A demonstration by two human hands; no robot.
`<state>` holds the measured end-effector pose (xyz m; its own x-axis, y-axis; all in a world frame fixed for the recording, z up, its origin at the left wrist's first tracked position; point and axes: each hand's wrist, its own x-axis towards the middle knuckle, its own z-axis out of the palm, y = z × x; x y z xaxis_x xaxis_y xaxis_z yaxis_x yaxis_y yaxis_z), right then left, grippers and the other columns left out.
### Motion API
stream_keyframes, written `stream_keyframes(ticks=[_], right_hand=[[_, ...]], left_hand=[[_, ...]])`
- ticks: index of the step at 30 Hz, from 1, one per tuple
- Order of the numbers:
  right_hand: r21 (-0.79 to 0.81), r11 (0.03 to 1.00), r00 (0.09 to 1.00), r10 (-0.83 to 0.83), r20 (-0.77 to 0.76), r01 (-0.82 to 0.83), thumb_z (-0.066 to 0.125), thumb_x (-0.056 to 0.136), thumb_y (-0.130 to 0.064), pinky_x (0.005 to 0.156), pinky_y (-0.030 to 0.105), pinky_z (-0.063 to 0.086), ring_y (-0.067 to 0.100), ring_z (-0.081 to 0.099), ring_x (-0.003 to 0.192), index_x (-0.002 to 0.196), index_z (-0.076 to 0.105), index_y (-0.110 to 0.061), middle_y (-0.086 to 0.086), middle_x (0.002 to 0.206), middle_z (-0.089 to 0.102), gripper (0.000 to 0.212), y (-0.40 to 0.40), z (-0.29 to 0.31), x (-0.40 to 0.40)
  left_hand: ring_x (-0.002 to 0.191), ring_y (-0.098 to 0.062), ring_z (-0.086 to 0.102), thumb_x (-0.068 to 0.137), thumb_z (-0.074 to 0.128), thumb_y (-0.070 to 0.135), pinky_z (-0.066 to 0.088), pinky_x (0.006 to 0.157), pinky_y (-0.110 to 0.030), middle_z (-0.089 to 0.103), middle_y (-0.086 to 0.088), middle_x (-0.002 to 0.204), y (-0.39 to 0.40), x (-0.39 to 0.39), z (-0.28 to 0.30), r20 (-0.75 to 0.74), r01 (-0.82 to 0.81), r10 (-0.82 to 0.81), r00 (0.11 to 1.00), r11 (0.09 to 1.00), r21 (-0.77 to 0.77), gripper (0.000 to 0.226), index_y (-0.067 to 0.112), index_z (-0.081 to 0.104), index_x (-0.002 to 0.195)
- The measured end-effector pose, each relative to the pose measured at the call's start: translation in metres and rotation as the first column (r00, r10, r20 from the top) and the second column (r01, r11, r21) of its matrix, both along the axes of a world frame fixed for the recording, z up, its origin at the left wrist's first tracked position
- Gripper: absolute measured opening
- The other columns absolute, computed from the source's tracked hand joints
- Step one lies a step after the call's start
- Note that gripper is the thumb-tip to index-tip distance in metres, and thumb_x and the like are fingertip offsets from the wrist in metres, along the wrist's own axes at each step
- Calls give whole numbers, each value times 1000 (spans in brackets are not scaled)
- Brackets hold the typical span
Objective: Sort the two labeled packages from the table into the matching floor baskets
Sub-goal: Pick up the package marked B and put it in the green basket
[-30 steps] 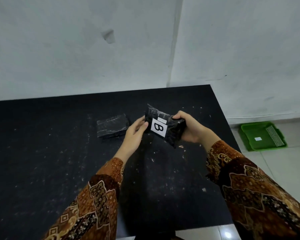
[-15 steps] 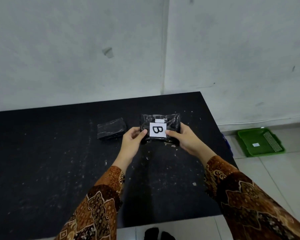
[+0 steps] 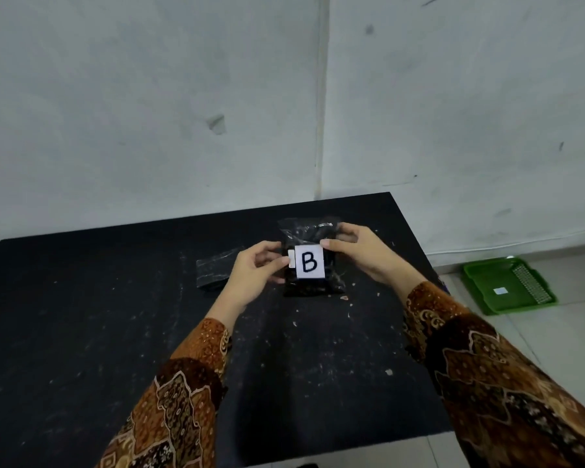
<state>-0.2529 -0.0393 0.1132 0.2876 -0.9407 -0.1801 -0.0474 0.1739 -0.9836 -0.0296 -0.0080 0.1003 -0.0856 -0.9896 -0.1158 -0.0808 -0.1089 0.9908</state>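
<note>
A glossy black plastic package (image 3: 309, 265) with a crinkled clear top seam is held upright above the dark speckled table (image 3: 81, 315), its white square paper label (image 3: 310, 261) facing the camera with a black hand-drawn "B". The left hand (image 3: 255, 275) pinches the package's left edge, thumb by the label; the right hand (image 3: 362, 253) grips its upper right side, thumb tip touching the label's top corner. Left of this package, a second flat black plastic package (image 3: 213, 270) lies on the table, label unseen. Right of the table, a green plastic basket (image 3: 507, 285) sits on the pale floor.
</note>
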Motion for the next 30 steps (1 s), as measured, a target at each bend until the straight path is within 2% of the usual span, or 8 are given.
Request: stream_keyframes(ticks=[3,7,10,14,17,20,23,30], right_hand=[[-13,1000,998,-26,53,27,70,81,-16,90,36,55,23,66,109,111,61,-24,10,119,68,33,13,-15,14],[-48,995,996,-83,30,84,67,84,-13,87,41,57,24,69,101,107,58,-30,7,111,71,29,27,-24,22],[-28,992,992,-121,25,122,66,85,-15,86,42,58,25,70,100,115,57,-21,9,112,71,32,33,-28,17],[-24,973,972,-230,47,231,66,85,-18,81,32,59,20,71,99,117,58,-19,7,111,72,33,46,-36,-9],[-17,932,932,-360,46,361,66,85,-19,83,28,58,15,69,101,112,60,-25,1,110,72,28,67,-44,-50],[15,863,861,-505,63,505,65,86,-15,79,24,57,12,70,96,107,59,-27,-3,105,71,25,98,-50,-107],[77,776,773,-630,69,626,62,87,-10,75,26,59,17,70,91,114,57,-17,6,109,69,28,130,-53,-169],[126,519,512,-855,81,846,61,88,-9,69,27,60,15,71,82,108,58,-18,6,101,71,22,200,-58,-333]], left_hand=[[77,-11,70,85,64,6,59,57,-22,70,-6,88,6,-9,-5,-116,-96,102,988,994,55,27,8,60,112],[82,-15,67,86,62,7,58,57,-20,68,-9,93,8,-14,-8,-88,-113,120,989,991,73,30,8,59,116],[84,-14,68,86,63,13,59,62,-23,70,-6,94,6,-16,-11,-4,-55,55,998,997,61,33,9,60,119],[88,-15,68,90,58,26,58,74,-34,72,-2,93,-1,-32,-20,224,87,-70,972,994,-64,24,22,63,113],[80,-12,67,92,52,30,54,75,-28,70,4,88,-5,-57,-28,376,215,-147,915,966,-146,18,32,66,103],[80,-5,64,91,53,31,54,75,-29,68,9,90,-7,-100,-33,564,402,-248,788,901,-165,20,28,65,107],[82,-6,62,91,53,30,55,74,-34,66,9,93,-10,-154,-35,677,520,-276,682,835,-183,21,28,64,109],[78,-6,62,90,54,28,55,70,-34,68,10,91,-1,-325,-52,690,645,-344,637,727,-234,20,29,66,106]])
